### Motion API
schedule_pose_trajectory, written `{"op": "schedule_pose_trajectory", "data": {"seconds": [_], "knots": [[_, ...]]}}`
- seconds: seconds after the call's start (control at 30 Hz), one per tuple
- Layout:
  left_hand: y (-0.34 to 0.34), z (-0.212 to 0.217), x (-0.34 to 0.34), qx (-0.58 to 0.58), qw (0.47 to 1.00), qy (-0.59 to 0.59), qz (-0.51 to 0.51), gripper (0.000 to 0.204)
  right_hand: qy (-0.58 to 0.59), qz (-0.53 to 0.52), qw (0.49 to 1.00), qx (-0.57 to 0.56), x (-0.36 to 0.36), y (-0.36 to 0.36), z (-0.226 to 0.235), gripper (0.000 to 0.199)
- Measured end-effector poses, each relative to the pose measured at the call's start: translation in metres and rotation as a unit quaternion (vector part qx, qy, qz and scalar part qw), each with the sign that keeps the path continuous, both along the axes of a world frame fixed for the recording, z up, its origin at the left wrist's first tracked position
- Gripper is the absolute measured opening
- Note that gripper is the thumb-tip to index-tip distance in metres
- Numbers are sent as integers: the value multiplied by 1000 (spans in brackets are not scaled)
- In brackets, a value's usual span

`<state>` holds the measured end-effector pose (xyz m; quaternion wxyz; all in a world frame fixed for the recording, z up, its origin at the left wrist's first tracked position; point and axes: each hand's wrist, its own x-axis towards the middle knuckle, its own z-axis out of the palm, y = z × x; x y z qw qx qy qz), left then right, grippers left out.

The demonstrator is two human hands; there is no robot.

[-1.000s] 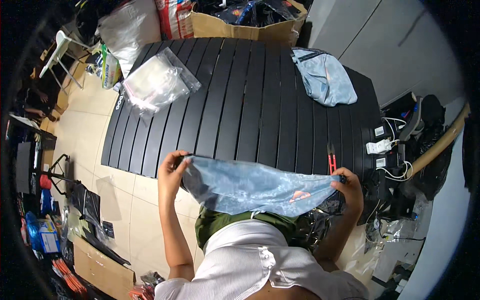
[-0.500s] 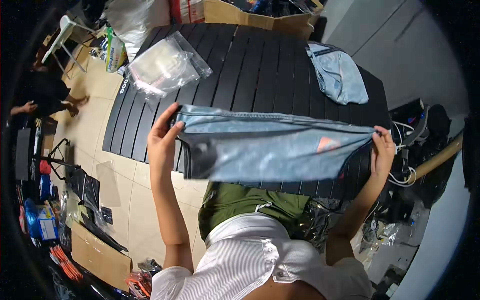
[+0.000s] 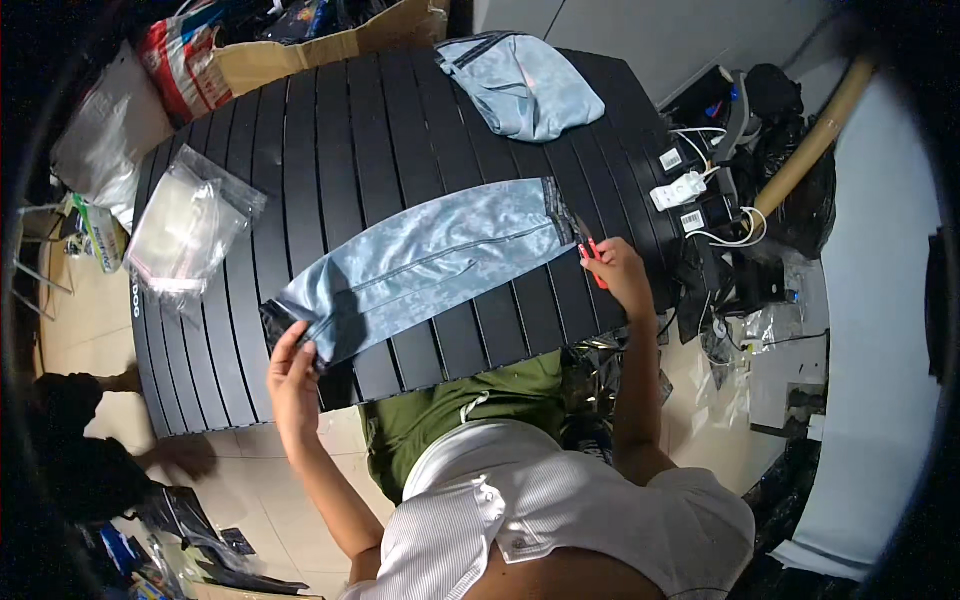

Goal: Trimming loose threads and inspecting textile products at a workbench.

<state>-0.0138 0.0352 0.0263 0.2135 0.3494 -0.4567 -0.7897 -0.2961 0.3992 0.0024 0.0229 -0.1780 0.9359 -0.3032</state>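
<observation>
A long, tube-like blue mottled fabric sleeve (image 3: pixel 430 265) with black bands at both ends lies slanted across the black slatted table (image 3: pixel 400 95). My left hand (image 3: pixel 294 378) pinches its near left corner beside the black band. At the other end, my right hand (image 3: pixel 620 275) grips red-handled scissors (image 3: pixel 597 268). Their dark blades touch or overlap the right black band; I cannot tell whether the blades are parted. A similar blue cloth piece (image 3: pixel 535 88), loosely folded, rests at the far edge of the table.
Clear plastic bags (image 3: pixel 190 235) are stacked at the table's left. White plugs and cables (image 3: pixel 680 190) sit off the right edge, near a cardboard tube (image 3: pixel 815 135). An open cardboard box (image 3: pixel 320 55) stands behind. Another person's dark-clothed legs (image 3: pixel 75 440) are at lower left.
The fabric sleeve has gone from being stretched between both hands to lying on the table. My right hand has let go of it and taken up red-handled scissors. The view has shifted right.
</observation>
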Motion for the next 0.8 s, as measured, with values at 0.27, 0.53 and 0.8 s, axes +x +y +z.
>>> {"op": "schedule_pose_trajectory", "data": {"seconds": [0.27, 0.53, 0.8], "knots": [[3, 9, -9, -58, 997, -37, -19, 30, -120, -119, 954, -247, -26, 7, 6, 12], [15, 19, -18, -7, 998, 18, -61, 50, -69, -34, 991, -107, -4, -53, 10, 25], [-8, 36, 11, -23, 992, 120, -13, 59, -141, -72, 843, -514, -36, 0, 65, 16]]}}
